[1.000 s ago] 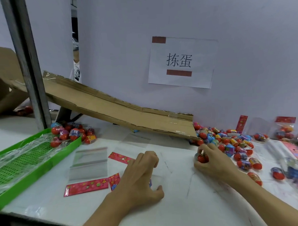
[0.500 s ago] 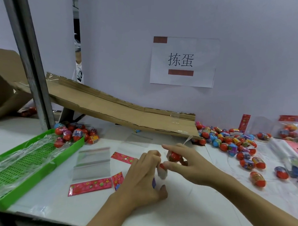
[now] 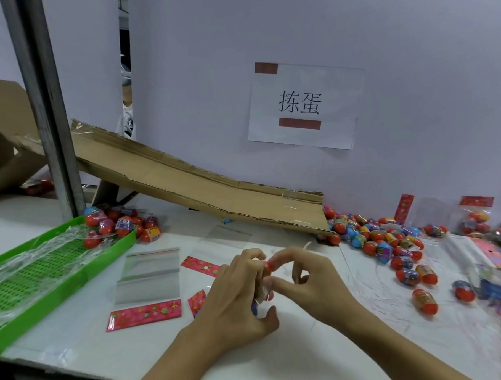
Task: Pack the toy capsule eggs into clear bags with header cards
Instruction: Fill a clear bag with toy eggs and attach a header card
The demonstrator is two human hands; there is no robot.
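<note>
Your left hand (image 3: 236, 294) curls round a clear bag (image 3: 261, 290), holding its mouth up in the near middle of the table. Your right hand (image 3: 307, 276) pinches a red egg (image 3: 268, 266) right at that mouth, touching it. I think the egg's long way should point down into the bag. More eggs (image 3: 389, 241) lie far right, closest to your right hand.

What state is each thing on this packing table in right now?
Left hand: grips a small clear bag.
Right hand: pinches a red capsule egg at the bag's mouth.
Flat clear empty bag: lying unfilled.
Long pink header card: lying flat, unused.
Green plastic tray: holds crumpled film.
Filled bag with red header: packed, upright.
</note>
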